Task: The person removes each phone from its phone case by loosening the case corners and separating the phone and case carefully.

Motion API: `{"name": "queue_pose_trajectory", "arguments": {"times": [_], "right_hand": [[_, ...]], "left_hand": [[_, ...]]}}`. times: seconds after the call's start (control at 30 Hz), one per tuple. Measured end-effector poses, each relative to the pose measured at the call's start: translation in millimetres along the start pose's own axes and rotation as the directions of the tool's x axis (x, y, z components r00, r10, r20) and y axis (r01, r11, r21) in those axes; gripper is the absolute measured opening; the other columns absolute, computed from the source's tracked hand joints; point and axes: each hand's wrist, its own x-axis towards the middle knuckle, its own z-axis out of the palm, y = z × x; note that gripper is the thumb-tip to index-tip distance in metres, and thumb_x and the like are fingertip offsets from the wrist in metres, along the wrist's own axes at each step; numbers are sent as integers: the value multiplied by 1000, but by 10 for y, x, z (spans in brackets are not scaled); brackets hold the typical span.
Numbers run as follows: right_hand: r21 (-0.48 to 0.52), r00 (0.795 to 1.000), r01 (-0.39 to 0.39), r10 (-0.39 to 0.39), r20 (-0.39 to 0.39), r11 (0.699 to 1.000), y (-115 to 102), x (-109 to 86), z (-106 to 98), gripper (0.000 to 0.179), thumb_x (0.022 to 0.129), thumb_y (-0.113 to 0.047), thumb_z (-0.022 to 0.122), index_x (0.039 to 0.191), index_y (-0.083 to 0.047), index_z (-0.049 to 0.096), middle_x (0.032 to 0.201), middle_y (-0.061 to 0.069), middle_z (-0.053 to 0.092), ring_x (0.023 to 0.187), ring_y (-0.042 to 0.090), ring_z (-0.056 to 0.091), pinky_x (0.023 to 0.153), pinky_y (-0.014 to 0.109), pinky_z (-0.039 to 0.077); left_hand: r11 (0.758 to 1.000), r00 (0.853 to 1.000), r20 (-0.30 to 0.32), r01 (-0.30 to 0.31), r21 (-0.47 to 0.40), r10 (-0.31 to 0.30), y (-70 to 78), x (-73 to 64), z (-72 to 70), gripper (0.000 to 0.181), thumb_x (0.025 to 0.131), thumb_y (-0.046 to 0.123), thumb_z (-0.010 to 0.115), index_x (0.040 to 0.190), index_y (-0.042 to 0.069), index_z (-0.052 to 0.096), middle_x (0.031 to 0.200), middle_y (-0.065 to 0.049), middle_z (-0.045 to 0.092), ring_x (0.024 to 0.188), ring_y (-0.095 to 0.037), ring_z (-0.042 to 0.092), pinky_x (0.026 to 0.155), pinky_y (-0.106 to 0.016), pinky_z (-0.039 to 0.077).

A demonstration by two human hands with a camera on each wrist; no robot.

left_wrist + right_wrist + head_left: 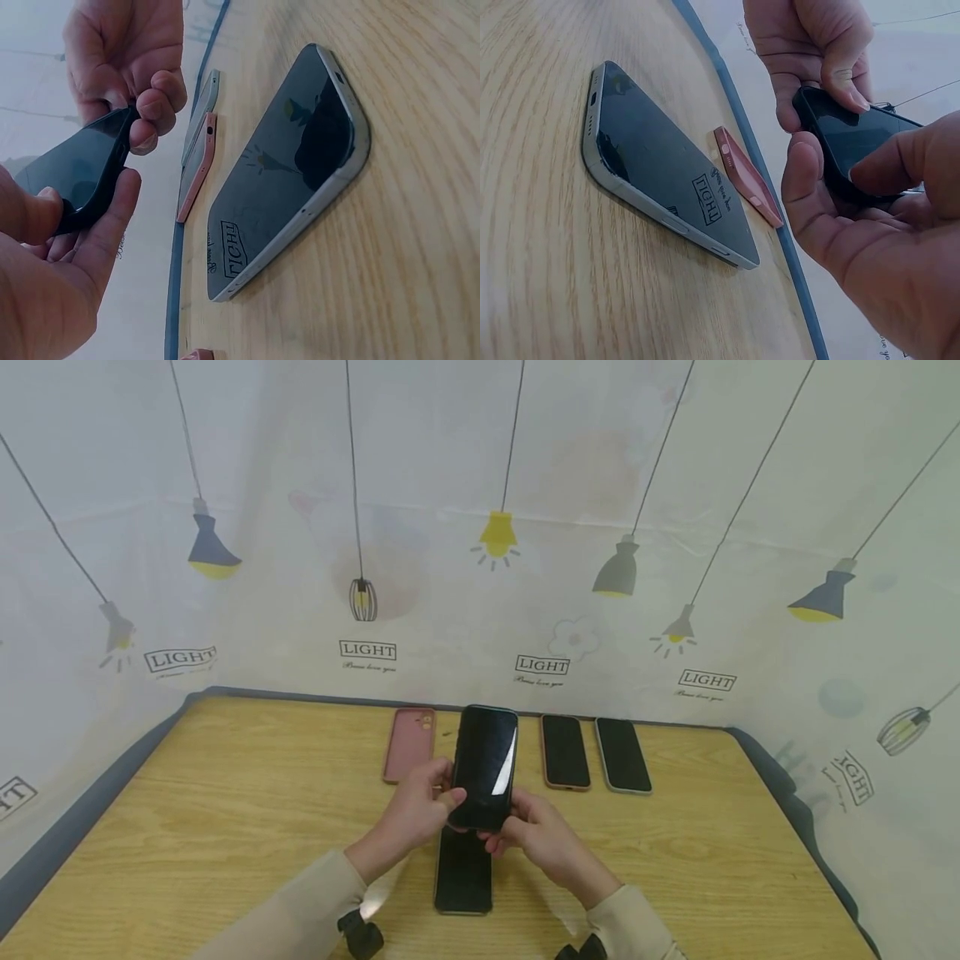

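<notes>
Both hands hold a dark phone raised over the table, its glossy screen facing up and a black case-like rim around it. My left hand grips its left side, thumb over the screen edge. At the lower right corner, my right hand pinches it, with the thumb on the front in the right wrist view. Beneath the held phone, a silver-edged phone lies screen up on the table, its far end hidden in the head view.
Along the table's back edge lie a pink phone case on the left, a pink-edged phone and a pale-edged phone on the right. Behind the wooden table hangs a white cloth printed with lamps.
</notes>
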Motion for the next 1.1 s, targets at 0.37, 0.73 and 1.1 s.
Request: {"name": "queue_pose_trajectory", "arguments": {"times": [0.37,0.73,1.1], "right_hand": [[50,998,14,-17,61,999,-14,8,16,46,96,7,42,140,18,41,104,20,67,87,19,69,87,40,61],[83,999,-6,1,53,997,-13,14,5,47,94,10,43,140,16,44,105,20,70,85,18,70,83,35,61],[67,990,41,-49,131,997,40,18,-90,49,94,14,43,143,17,40,112,23,68,91,18,68,85,33,60]], "left_hand": [[1000,999,-47,4,25,-3,10,-4,-19,4,95,-9,64,95,-7,61,85,-13,61,79,-27,70,62,-39,63],[1000,999,-42,-24,19,25,12,-21,-16,15,95,-12,62,86,-2,56,81,-10,57,73,-25,70,57,-40,62],[999,999,-41,-27,38,29,23,-19,-28,10,95,-10,63,89,-2,60,82,-10,59,74,-24,69,61,-37,62]]}}
